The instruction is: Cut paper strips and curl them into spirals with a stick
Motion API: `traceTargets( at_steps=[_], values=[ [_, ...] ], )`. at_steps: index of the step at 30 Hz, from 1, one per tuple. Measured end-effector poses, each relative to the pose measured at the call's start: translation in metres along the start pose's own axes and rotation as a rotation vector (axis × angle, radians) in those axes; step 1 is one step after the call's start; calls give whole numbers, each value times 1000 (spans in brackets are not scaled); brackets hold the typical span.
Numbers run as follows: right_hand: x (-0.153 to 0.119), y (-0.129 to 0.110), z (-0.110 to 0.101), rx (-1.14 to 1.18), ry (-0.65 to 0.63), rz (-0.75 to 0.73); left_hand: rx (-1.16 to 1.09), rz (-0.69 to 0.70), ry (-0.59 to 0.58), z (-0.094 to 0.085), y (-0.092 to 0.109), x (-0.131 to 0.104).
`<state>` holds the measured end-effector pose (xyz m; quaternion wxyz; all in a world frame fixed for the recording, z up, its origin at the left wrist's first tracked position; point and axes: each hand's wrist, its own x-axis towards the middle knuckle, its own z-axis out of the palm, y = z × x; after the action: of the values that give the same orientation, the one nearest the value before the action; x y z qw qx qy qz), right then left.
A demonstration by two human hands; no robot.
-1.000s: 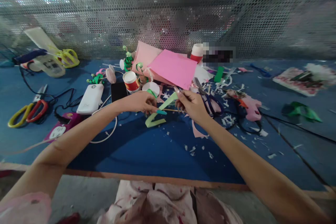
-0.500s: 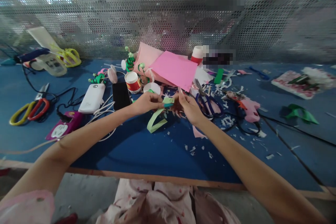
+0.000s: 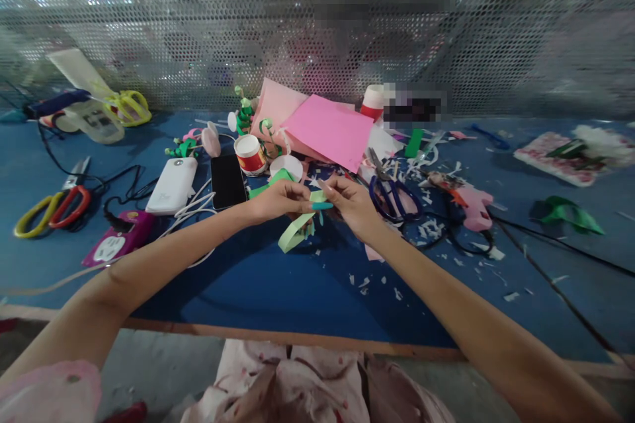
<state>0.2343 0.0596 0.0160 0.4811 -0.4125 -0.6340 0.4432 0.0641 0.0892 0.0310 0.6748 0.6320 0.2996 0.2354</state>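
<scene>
My left hand point(image 3: 275, 201) is closed in a pinch on a light green paper strip point(image 3: 290, 234), whose lower part hangs in a bent loop below the fingers. A small teal piece point(image 3: 322, 205) sticks out at the left thumb tip; what it is I cannot tell. My right hand point(image 3: 350, 205) meets the left one, its thumb and fingers pinched at the upper end of the strip. Green paper point(image 3: 282, 177) lies just behind my left hand. Close to my right hand are blue-handled scissors point(image 3: 394, 201).
Pink paper sheets point(image 3: 330, 129), a red-and-white tub point(image 3: 251, 155) and a black phone point(image 3: 228, 182) lie beyond my hands. At left are a white power bank point(image 3: 171, 185), a purple socket block point(image 3: 119, 238) and yellow-and-red-handled scissors point(image 3: 54, 208). A pink glue gun point(image 3: 473, 208) and paper scraps are at right.
My right hand has moved left and closed on the strip's upper end beside my left fingers. The strip's hanging part has turned into a narrower loop.
</scene>
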Motion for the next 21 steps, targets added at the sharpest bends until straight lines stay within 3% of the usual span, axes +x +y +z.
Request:
traceTargets(
  at_steps=[4,8,12,16,21],
  values=[
    [-4,-5,-5,-424,251,-312,56,25,109,0,2,0],
    [-6,-8,-7,-641,198,-485,123,50,111,2,4,-1],
    [-6,-10,-6,-651,63,-466,179,47,65,7,7,-3],
    [-3,-10,-7,-482,-46,-341,249,68,14,6,7,-4],
    [-4,-8,-7,-192,-29,-134,360,104,25,0,9,-3]
  ],
)
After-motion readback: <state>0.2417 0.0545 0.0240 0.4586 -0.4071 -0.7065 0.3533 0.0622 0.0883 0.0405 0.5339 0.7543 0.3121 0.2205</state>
